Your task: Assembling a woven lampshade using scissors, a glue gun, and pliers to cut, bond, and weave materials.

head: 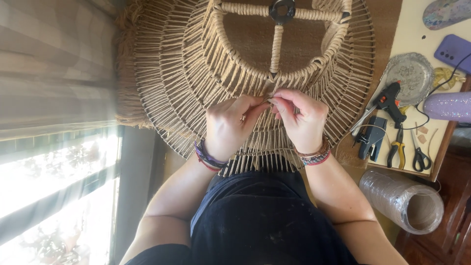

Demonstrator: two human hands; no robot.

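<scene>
A large tiered lampshade frame (pixel 186 64) wrapped in tan jute cord fills the top middle of the head view, with a black ring fitting (pixel 281 10) at its hub. My left hand (pixel 229 125) and my right hand (pixel 301 118) meet at the lower edge of the inner ring. The fingertips of both pinch a thin strand of jute cord (pixel 269 100) there. Both wrists wear several woven bracelets. My dark apron (pixel 265 221) is below.
To the right lies a tray (pixel 441 147) with a black glue gun (pixel 390 100), a stapler (pixel 370 137), pliers (pixel 396 149), scissors (pixel 420 154) and a silver plate (pixel 412 73). A clear tape roll (pixel 405 198) lies nearer. A purple phone (pixel 454 49) sits far right. Bright window at left.
</scene>
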